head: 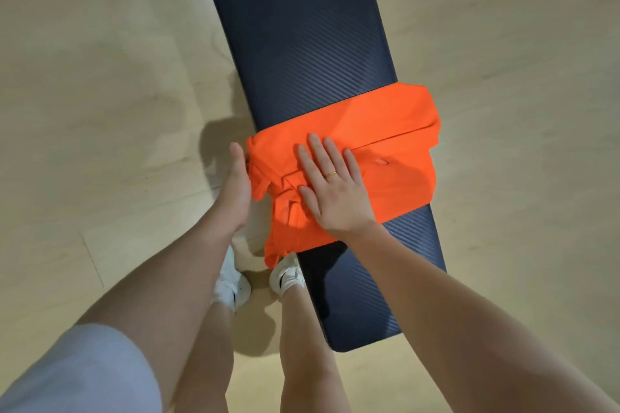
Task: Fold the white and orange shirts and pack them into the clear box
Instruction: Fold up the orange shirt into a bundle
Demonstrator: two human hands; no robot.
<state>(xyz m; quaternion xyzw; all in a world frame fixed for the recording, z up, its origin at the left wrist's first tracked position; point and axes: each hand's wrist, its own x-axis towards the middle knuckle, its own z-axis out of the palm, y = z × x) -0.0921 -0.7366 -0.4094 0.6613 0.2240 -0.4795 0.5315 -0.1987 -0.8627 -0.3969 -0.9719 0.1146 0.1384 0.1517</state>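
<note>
Orange shirt [369, 131] lying across the dark surface [302, 37], with both hands on it.

The left hand [236, 184] is at the left edge of the surface, its palm against the bunched end of the shirt that hangs over this edge; its fingers are hidden behind the cloth, so I cannot tell if they grip it. The right hand [330, 188] lies flat on the shirt just beside, fingers straight and spread, pressing the fold down. The rest of the shirt reaches to the right edge and hangs a little over it.
</note>
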